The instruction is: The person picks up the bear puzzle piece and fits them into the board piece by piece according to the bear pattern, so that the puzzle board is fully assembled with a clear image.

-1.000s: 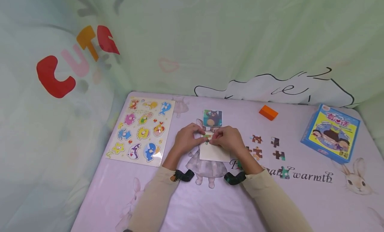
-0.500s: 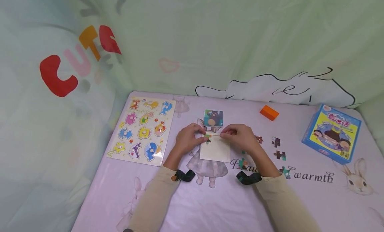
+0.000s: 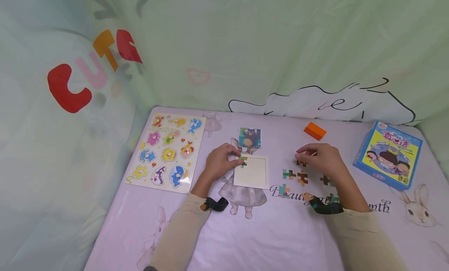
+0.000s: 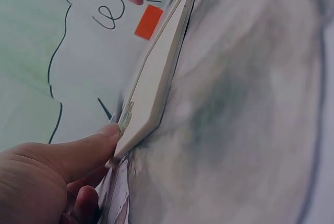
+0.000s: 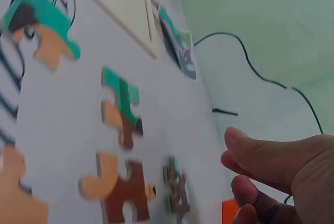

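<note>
My left hand (image 3: 220,161) pinches the upper left corner of a pale square puzzle tray (image 3: 252,176). Its thumb lies by a green and brown puzzle piece (image 3: 243,162) set in that corner. In the left wrist view the tray (image 4: 156,78) appears edge-on beyond the thumb. To the right, my right hand (image 3: 324,160) hovers over loose pieces, fingers loosely bent and holding nothing. Just below its fingertips lies a brown puzzle piece (image 3: 301,163), partly hidden. The right wrist view shows a teal and brown piece (image 5: 122,101) and a brown and tan piece (image 5: 120,187) lying flat.
Above the tray lies a bear picture card (image 3: 250,137). A sea-animal puzzle board (image 3: 165,154) occupies the left side. An orange block (image 3: 315,131) and a blue and yellow box (image 3: 387,156) stand at the back right. Several more pieces lie under the right forearm.
My right hand has left the tray corner and moved right, over the loose pieces. The corner piece and tray are now uncovered. My left hand has stayed at the tray's corner.
</note>
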Available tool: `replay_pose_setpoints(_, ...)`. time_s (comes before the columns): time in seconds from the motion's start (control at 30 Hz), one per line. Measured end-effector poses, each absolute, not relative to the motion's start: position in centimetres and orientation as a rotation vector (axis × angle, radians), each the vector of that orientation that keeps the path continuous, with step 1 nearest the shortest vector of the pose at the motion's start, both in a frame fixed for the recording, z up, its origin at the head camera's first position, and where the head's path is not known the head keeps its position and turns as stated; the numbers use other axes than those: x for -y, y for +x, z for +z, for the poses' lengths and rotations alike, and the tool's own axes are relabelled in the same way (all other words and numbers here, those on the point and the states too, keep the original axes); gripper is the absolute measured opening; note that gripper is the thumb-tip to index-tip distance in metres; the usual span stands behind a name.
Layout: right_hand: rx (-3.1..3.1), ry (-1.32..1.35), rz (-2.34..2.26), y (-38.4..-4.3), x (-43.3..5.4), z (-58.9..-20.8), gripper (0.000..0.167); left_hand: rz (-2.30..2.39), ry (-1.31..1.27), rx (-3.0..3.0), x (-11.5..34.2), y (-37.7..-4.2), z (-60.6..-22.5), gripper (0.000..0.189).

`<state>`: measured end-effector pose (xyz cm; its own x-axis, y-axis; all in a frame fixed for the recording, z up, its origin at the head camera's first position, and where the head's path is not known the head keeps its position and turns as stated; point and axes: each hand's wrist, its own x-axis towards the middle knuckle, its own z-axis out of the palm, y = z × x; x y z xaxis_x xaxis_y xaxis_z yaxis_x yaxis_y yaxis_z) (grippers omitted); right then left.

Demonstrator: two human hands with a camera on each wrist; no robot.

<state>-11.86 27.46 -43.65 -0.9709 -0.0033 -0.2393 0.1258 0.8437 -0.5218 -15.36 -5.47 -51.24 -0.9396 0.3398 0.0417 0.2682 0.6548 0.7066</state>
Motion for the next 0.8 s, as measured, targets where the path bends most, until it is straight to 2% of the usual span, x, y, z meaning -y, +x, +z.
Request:
replay_pose_setpoints(0.2, -2.770, 0.134, -0.778, -11.8, -29.3, -44.6, 0.048, 1.153, 0.510, -2.769, 5.5, -15.4, -51.3, 0.021)
replay_pose_setpoints(0.43, -2.751, 0.187, -0.782, -11.9, -29.8, -45.3, 0.039, 1.153, 0.505, -2.771, 5.6, -15.4, -51.3, 0.021)
replay_pose_setpoints(0.8, -2.738, 0.224, -0.783, -11.9, -30.1, -46.2, 0.038, 1.154, 0.498, -2.749, 5.6, -15.5, -51.3, 0.022)
